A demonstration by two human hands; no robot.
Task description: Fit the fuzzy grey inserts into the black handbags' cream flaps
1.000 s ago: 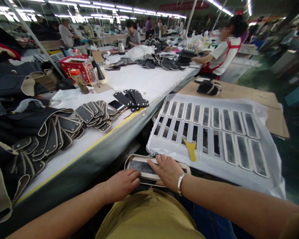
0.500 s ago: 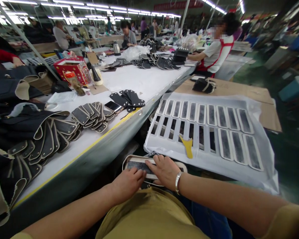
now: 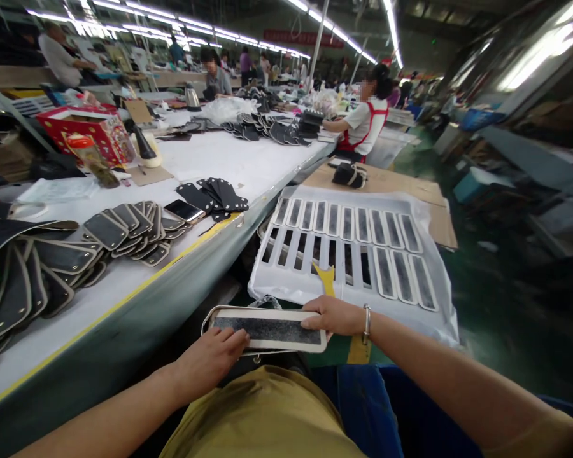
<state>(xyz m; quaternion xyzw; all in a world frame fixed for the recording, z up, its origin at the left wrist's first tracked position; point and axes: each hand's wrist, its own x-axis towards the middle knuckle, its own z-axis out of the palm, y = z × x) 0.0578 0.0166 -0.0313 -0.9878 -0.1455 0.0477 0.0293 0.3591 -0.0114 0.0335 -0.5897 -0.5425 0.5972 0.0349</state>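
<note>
A mustard-yellow shirt (image 3: 262,420) covers the torso, with a short sleeve of it showing at the right upper arm. Blue trousers (image 3: 363,401) cover the lap. A silver bracelet (image 3: 365,323) circles the wrist just behind the right grip (image 3: 337,316).

A factory floor: long worktable (image 3: 248,162), stacked leather pieces (image 3: 124,229), seated workers (image 3: 363,124).

Flat cream-edged black panel (image 3: 267,330), lap-level
</note>
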